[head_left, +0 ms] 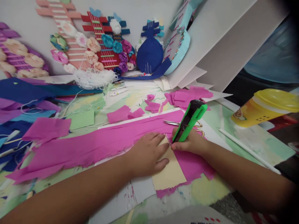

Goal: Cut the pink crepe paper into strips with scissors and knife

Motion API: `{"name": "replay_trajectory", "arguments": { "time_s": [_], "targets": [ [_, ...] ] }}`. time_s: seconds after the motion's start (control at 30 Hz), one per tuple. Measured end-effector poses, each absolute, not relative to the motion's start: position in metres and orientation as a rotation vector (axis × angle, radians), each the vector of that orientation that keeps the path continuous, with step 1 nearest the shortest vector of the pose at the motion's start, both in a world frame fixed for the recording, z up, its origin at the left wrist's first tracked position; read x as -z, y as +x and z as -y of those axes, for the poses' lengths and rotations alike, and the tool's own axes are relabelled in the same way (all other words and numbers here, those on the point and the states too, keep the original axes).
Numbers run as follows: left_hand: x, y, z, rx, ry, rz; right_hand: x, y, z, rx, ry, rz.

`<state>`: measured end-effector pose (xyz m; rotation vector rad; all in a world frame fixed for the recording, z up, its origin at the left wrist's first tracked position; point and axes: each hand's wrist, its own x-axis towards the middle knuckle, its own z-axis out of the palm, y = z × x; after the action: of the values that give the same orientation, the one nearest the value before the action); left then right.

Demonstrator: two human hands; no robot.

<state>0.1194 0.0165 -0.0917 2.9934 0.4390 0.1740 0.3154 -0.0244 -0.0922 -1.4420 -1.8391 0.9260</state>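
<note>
My left hand [149, 154] lies flat with its fingers spread, pressing on a pale yellow card [171, 174]. Beneath the card is a long strip of magenta crepe paper [88, 143], torn along its near edge. My right hand [190, 143] is wrapped round a green and black utility knife [190, 121], held tilted. The knife's lower end meets the card's right edge near its top corner; the blade is too small to make out. Just behind the right hand lies a pair of gold-handled scissors [171, 123]. White paper [130, 193] shows under the crepe paper.
Magenta scraps [187, 95] and a green paper square [81, 119] lie behind the strip. A heap of white string [94, 79] sits by paper-flower-decorated instrument models, including a dark blue one [149, 54]. At right are a yellow-lidded cup [268, 105] and a white stick [249, 151].
</note>
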Motion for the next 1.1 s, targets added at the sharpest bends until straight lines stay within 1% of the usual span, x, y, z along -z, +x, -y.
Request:
{"name": "replay_trajectory", "arguments": {
  "time_s": [0.13,0.3,0.47,0.77,0.93,1.1],
  "targets": [
    [0.092,0.119,-0.016,-0.177,3.002,-0.441,0.096,0.318,0.022,-0.921,-1.437,1.758],
    [0.091,0.119,-0.016,-0.157,3.008,-0.435,0.096,0.321,0.022,-1.039,-1.354,1.672],
    [0.09,0.119,-0.017,-0.165,2.996,-0.43,0.092,0.321,0.023,-1.099,-1.351,1.747],
    [0.09,0.119,-0.017,-0.171,2.943,-0.44,0.087,0.312,0.029,-0.958,-1.42,1.934],
    [0.091,0.119,-0.017,-0.2,2.97,-0.443,0.09,0.313,0.028,-0.98,-1.463,1.873],
    [0.094,0.119,-0.018,-0.208,3.004,-0.433,0.096,0.318,0.025,-0.877,-1.469,1.81]
  ]
}}
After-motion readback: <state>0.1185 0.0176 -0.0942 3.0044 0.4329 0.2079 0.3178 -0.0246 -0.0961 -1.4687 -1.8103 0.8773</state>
